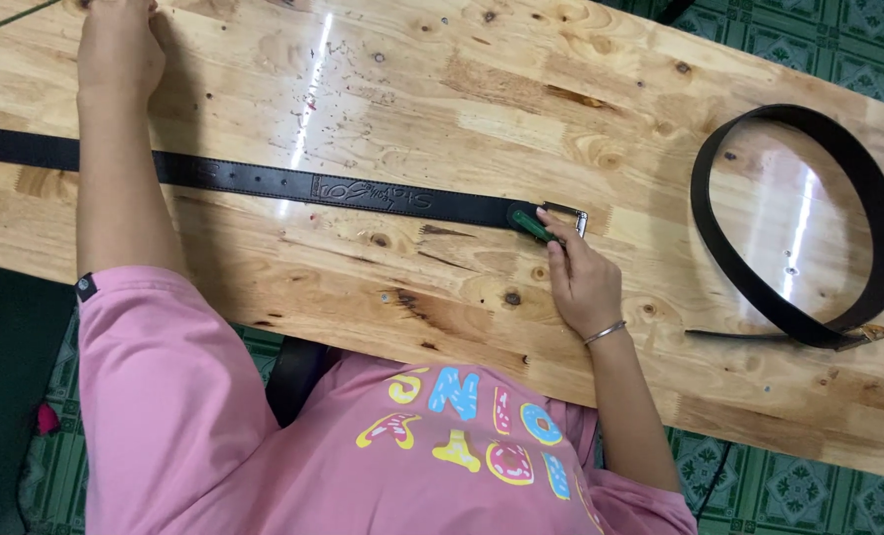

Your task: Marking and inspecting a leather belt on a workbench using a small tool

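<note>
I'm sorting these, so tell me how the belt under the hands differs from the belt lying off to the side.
The flat belt lies stretched straight across the wooden table; the looped belt curls in an oval standing on its edge. The flat belt is under the left hand and the right hand, which presses a green-handled tool at its buckle end; the looped belt lies untouched. Both are black with metal buckles.

A long belt (293, 185) lay flat across the table (521, 89). A small tool (533, 226) sat on the belt's end by the buckle (567, 215). A second, looped belt (799, 223) lay well apart to the right.
</note>
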